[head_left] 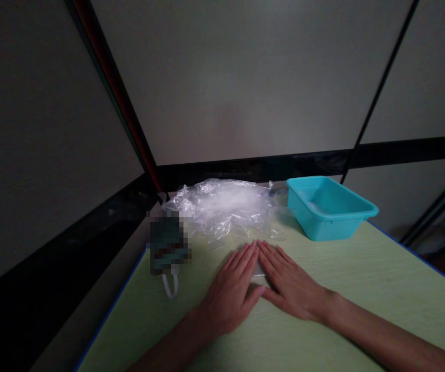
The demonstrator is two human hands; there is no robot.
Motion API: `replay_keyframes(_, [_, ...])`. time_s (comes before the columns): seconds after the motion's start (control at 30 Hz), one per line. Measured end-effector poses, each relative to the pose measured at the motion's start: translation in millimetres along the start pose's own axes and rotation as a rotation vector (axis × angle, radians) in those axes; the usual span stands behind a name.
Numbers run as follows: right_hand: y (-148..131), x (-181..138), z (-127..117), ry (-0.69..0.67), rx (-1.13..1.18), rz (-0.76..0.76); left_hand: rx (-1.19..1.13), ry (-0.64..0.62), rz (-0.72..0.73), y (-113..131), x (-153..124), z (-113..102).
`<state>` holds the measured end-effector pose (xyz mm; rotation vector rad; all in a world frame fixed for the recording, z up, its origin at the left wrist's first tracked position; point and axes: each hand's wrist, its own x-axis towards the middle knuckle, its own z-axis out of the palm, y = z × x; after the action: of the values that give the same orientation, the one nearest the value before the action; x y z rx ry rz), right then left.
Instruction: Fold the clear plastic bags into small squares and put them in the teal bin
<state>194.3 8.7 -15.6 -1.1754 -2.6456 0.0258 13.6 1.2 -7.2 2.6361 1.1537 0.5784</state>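
My left hand [232,289] and my right hand [290,281] lie flat, palms down, with fingers stretched out and fingertips nearly meeting. Their thumbs touch or almost touch. Between them, partly covered by the fingers, shows a small pale, flat piece [258,268] that looks like clear plastic or film. Most of it is hidden, so its kind is unclear. Just beyond the fingertips a heap of clear plastic bags [226,206] lies crumpled.
The light green table [369,310] has a blue edge. At the back right stands a turquoise plastic basin [333,227] with something pale inside. A blurred-out dark item [169,243] with a white loop [171,287] lies at the left. Panelled walls [245,82] rise behind.
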Motion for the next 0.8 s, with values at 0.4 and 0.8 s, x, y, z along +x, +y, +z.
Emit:
replay_keyframes(0.4, [-0.6, 0.9, 2.4, -0.007, -0.010, -0.002, 0.268, -0.227, 0.010, 1.2, 2.0, -0.4])
replay_keyframes(0.8, [-2.1, 1.9, -2.5, -0.083, 0.017, 0.016, 0.284, -0.296, -0.007, 3.7, 3.5, -5.3])
